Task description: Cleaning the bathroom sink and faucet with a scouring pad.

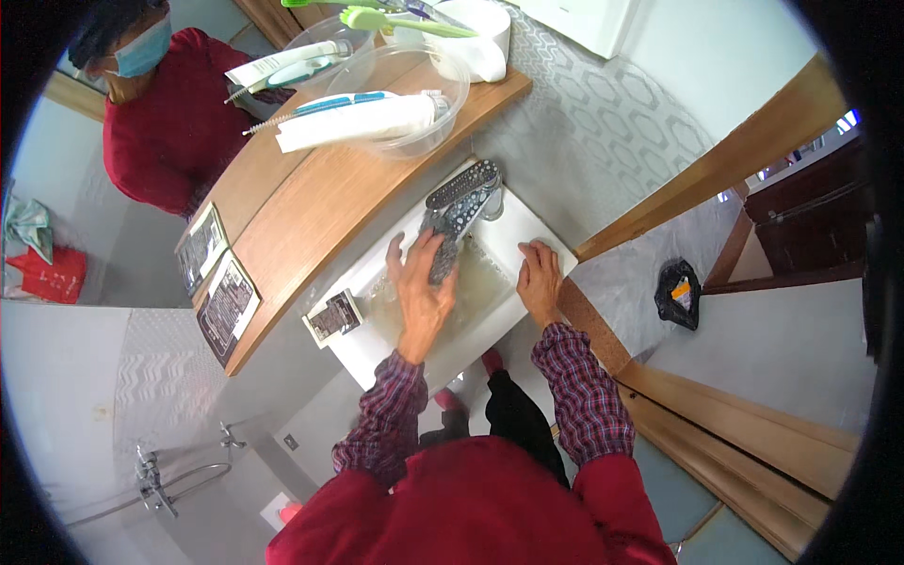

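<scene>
My left hand (424, 294) is over the left part of a white washbasin (375, 365), its fingers spread and pointing away from me. Its fingertips and thumb lie against a grey, fuzzy-looking piece (443, 252), which I cannot name for certain. Just beyond, a dark grey, white-dotted long object (464, 196) lies at the back of the basin; its kind is unclear. Cloudy water (480, 292) fills the bowl. On the basin's right rim rests my right hand (540, 285), fingers loosely bent, with nothing visible in it.
A small dark-labelled packet (334, 318) sits on the basin's left corner. Above, a wooden shelf (325, 235) carries a clear plastic cup (414, 141), a white tube (367, 119), a green brush (405, 23) and a white holder (485, 47). A black bag (678, 306) stands right.
</scene>
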`<state>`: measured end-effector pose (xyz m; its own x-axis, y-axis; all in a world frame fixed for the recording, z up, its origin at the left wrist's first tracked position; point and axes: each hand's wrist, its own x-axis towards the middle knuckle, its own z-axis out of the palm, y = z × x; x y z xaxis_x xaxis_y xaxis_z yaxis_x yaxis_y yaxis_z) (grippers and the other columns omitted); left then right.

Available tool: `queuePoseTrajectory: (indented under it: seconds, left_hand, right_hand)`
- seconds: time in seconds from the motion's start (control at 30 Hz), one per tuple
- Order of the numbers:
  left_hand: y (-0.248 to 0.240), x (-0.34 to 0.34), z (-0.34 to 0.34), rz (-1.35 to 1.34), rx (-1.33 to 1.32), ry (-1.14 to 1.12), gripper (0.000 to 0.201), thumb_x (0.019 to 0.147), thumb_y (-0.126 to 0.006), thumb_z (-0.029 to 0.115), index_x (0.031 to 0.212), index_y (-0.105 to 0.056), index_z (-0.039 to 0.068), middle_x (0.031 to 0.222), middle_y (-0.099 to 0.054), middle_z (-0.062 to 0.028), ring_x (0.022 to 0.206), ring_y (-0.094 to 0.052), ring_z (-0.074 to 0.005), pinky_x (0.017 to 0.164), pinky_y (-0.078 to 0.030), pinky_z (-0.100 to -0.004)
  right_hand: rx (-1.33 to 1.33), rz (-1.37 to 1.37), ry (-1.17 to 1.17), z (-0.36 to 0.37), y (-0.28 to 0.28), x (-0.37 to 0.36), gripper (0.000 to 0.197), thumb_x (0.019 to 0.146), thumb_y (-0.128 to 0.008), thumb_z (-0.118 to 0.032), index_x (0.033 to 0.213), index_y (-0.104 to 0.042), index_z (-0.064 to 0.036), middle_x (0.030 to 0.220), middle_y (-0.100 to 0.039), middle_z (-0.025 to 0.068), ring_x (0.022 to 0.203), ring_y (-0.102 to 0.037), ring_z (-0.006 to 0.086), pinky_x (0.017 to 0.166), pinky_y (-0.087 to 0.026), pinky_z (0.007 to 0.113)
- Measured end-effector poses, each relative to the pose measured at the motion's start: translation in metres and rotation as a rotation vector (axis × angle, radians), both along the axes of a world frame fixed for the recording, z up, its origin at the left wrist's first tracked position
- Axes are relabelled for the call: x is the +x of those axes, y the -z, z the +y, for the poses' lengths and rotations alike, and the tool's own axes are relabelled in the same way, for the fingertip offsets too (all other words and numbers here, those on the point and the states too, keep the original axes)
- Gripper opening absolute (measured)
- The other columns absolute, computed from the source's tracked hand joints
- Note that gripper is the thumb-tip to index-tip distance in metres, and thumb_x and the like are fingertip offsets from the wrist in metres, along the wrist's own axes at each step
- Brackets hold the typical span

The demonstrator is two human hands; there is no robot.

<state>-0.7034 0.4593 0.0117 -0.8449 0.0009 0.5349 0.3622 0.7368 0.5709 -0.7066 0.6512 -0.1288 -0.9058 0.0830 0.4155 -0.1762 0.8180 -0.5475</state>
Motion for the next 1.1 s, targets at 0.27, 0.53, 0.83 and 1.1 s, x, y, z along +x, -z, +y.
queuePoseTrajectory:
  seconds: [0.27,0.53,0.83,1.1]
  left_hand:
    - [0.019,-0.046,0.047,-0.09,-0.185,0.143,0.057,0.06,-0.066,0.004,0.114,-0.046,-0.002,0.115,-0.047,-0.0256,0.109,-0.043,-0.0393,0.091,-0.038,-0.0416]
    - [0.017,-0.03,0.028,-0.082,-0.276,0.187,0.059,0.058,-0.068,0.004,0.113,-0.047,0.0,0.116,-0.046,-0.024,0.104,-0.048,-0.0385,0.087,-0.042,-0.0416]
    - [0.028,-0.078,0.081,-0.206,-0.418,0.056,0.06,0.058,-0.067,0.001,0.114,-0.046,0.001,0.119,-0.045,-0.0245,0.108,-0.045,-0.0393,0.087,-0.041,-0.042]
    - [0.014,0.007,-0.026,-0.173,-0.125,0.099,0.053,0.063,-0.068,0.001,0.112,-0.05,0.001,0.109,-0.053,-0.0205,0.095,-0.054,-0.0355,0.081,-0.045,-0.0385]
  right_hand:
    - [-0.027,0.039,-0.016,0.002,0.006,-0.003,0.028,0.077,-0.049,-0.002,0.105,-0.053,-0.0077,0.107,-0.05,0.0114,0.096,-0.047,0.0315,0.081,-0.041,0.04]
    - [-0.005,0.02,-0.024,0.007,0.004,0.002,0.031,0.076,-0.05,0.0,0.107,-0.052,-0.0063,0.106,-0.05,0.0137,0.098,-0.047,0.0325,0.084,-0.04,0.041]
    - [-0.004,0.028,-0.055,-0.004,0.004,-0.002,0.03,0.076,-0.05,-0.001,0.106,-0.053,-0.0066,0.106,-0.049,0.0136,0.098,-0.047,0.0325,0.085,-0.04,0.04]
    - [0.007,0.043,-0.001,0.003,0.001,-0.004,0.031,0.075,-0.052,-0.002,0.105,-0.054,-0.0083,0.107,-0.05,0.0111,0.1,-0.046,0.031,0.083,-0.041,0.041]
